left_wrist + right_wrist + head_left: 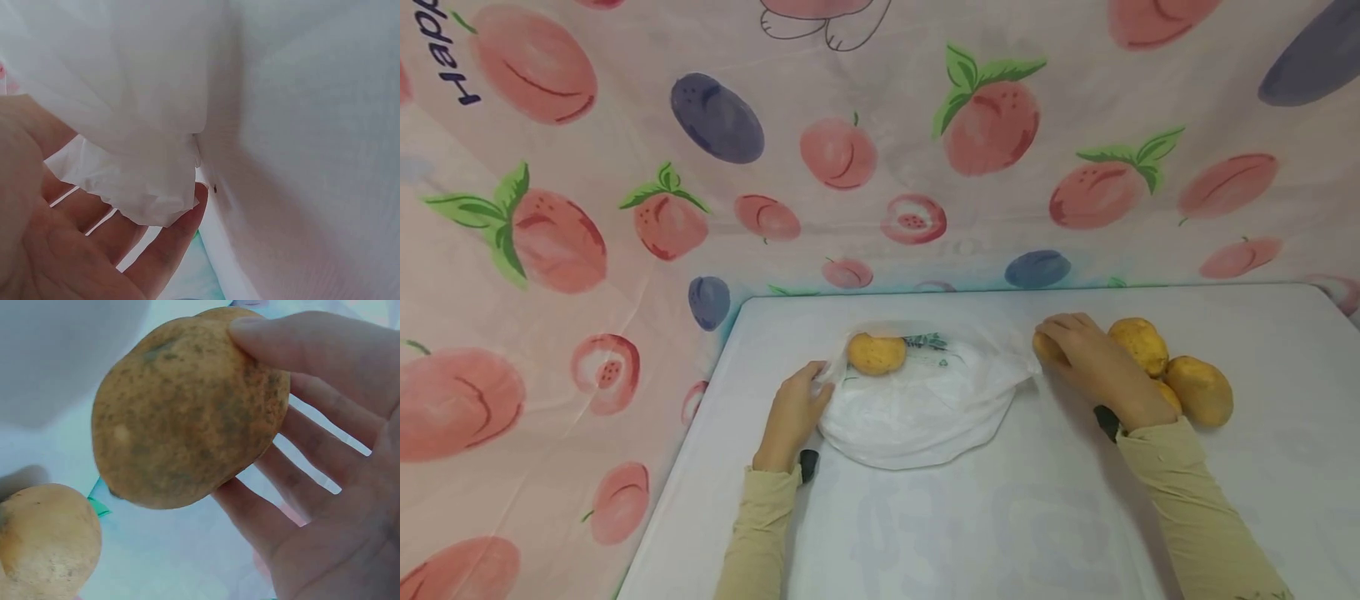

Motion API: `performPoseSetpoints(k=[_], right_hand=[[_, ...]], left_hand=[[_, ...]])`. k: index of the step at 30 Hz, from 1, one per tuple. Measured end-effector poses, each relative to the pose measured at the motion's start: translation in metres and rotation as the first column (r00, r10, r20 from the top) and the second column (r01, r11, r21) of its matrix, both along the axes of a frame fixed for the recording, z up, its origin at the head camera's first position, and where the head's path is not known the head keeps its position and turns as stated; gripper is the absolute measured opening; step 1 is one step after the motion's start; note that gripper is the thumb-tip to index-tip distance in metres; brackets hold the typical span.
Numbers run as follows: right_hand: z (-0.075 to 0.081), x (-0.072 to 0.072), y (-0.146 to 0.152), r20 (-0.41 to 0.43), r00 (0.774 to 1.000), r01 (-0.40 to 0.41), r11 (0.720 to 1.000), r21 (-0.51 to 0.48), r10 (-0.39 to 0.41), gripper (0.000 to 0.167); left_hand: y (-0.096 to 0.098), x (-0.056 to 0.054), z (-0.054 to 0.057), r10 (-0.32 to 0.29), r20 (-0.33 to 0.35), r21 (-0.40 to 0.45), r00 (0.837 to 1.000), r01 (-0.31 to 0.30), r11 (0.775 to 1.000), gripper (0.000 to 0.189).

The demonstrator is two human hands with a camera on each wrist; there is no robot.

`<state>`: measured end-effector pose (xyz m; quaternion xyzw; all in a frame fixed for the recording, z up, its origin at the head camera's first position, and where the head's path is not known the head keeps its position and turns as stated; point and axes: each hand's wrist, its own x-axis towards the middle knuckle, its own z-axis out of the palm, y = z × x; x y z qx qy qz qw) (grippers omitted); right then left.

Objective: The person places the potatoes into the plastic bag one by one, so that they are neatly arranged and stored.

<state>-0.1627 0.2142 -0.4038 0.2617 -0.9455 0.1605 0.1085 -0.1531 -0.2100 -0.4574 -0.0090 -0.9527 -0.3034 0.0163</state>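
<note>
A white, thin plastic bag with green print lies spread on the table. My left hand holds the bag's left edge, with the film between thumb and fingers in the left wrist view. One yellow potato sits at the bag's far left part; whether film covers it I cannot tell. Just off the bag's right corner, my right hand grips another potato, brown-speckled, thumb on one side and fingers on the other. Most of that potato is hidden by the hand in the head view.
Several potatoes are grouped to the right, beside my right wrist, one partly hidden by it. A white cover lies over the table. Behind and to the left hangs a pink fruit-patterned cloth, meeting the table's far edge.
</note>
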Motion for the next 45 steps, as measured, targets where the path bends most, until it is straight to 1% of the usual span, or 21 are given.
performPoseSetpoints(k=[7, 12, 15, 18, 24, 28, 33, 38, 45], right_hand=[[0.007, 0.000, -0.005, -0.037, 0.999, -0.017, 0.999, -0.029, 0.016, 0.038], [0.012, 0.000, -0.008, -0.104, 0.994, -0.042, 0.998, -0.047, 0.037, 0.040], [0.015, 0.002, -0.010, -0.121, 0.992, -0.049, 0.997, -0.055, 0.042, 0.042], [0.018, 0.004, -0.012, -0.123, 0.992, -0.047, 0.998, -0.052, 0.040, 0.045], [0.026, 0.007, -0.017, -0.113, 0.993, -0.031, 0.998, -0.053, 0.025, 0.045], [0.033, 0.007, -0.023, -0.117, 0.993, -0.036, 0.998, -0.053, 0.030, 0.045], [0.039, 0.010, -0.030, -0.114, 0.993, -0.041, 0.998, -0.052, 0.035, 0.046], [0.042, 0.011, -0.035, -0.101, 0.994, -0.046, 0.997, -0.065, 0.040, 0.047], [0.044, 0.013, -0.041, -0.117, 0.992, -0.063, 0.995, -0.077, 0.054, 0.047]], left_hand=[[0.001, 0.001, 0.000, -0.002, -0.002, -0.001, 1.000, 0.002, 1.000, 0.041], [0.001, 0.001, 0.000, -0.004, -0.003, 0.004, 1.000, 0.004, 1.000, 0.041], [0.001, 0.001, 0.000, -0.002, 0.001, 0.008, 1.000, 0.002, 1.000, 0.041], [0.001, 0.001, 0.001, -0.001, 0.008, 0.014, 1.000, 0.001, 1.000, 0.041], [0.001, 0.002, 0.002, -0.013, 0.006, 0.015, 1.000, 0.013, 1.000, 0.041], [0.001, 0.002, 0.002, -0.007, 0.000, 0.005, 1.000, 0.007, 1.000, 0.041], [0.001, 0.002, 0.002, 0.001, 0.012, -0.002, 1.000, -0.001, 1.000, 0.041], [0.001, 0.001, 0.001, 0.000, 0.011, 0.003, 1.000, 0.000, 1.000, 0.041], [0.001, 0.001, 0.000, -0.008, 0.003, 0.009, 1.000, 0.008, 1.000, 0.041]])
